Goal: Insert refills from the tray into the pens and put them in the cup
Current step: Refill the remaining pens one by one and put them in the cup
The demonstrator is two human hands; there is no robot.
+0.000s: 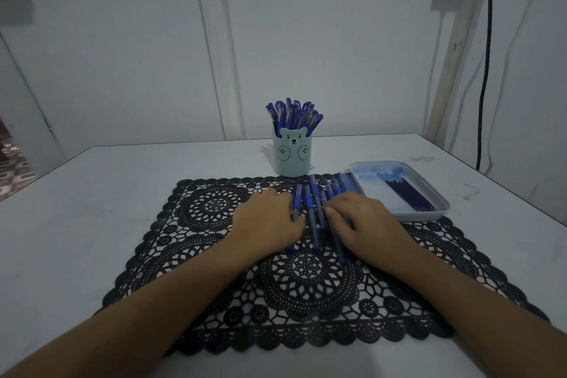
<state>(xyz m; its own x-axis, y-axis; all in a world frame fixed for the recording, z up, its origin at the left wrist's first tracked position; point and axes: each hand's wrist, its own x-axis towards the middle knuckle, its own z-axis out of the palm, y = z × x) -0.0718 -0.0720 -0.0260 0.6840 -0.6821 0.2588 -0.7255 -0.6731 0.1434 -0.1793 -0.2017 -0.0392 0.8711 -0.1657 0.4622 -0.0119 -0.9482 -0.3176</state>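
Pick step, mid-frame: I saw left hand (267, 221) curled round a pen (296, 197); right hand (365, 224) on the pens (316, 215), grip unclear. Next needed a refill (408, 193) from right-side tray (441, 209).

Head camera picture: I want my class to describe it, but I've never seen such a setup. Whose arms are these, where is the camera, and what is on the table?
There is no machine here. A person wears one wide-angle camera on the head, looking forward and down, so the two bare arms are the person's own. The left hand and right hand both rest on a row of blue pens lying on a black lace mat. Whether either hand grips a pen is unclear. Behind them stands a bear-faced cup crowded with more pens. To the right, a tray holds dark refills. Everything sits on a pale table.
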